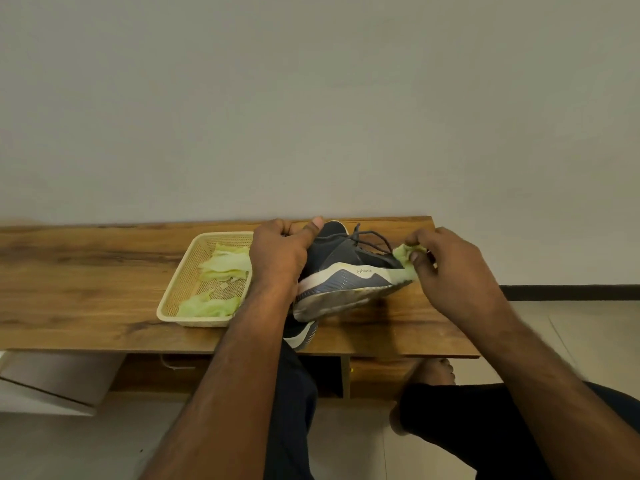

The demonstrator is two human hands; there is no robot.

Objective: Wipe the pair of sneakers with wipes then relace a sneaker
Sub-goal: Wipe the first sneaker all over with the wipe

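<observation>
A dark grey sneaker [343, 268] with a white sole is tilted on its side above the wooden table [86, 268], sole toward me. My left hand [280, 254] grips its heel end. My right hand [446, 265] pinches a crumpled pale green wipe [405, 259] against the toe end. Grey laces [367, 237] hang loose over the upper. A second sneaker [301, 336] peeks out below the first at the table's front edge, mostly hidden by my left forearm.
A cream plastic basket [183, 282] with several pale green wipes [225, 265] stands left of the sneaker. A plain wall rises behind the table. My legs and bare feet [436, 370] are under the front edge.
</observation>
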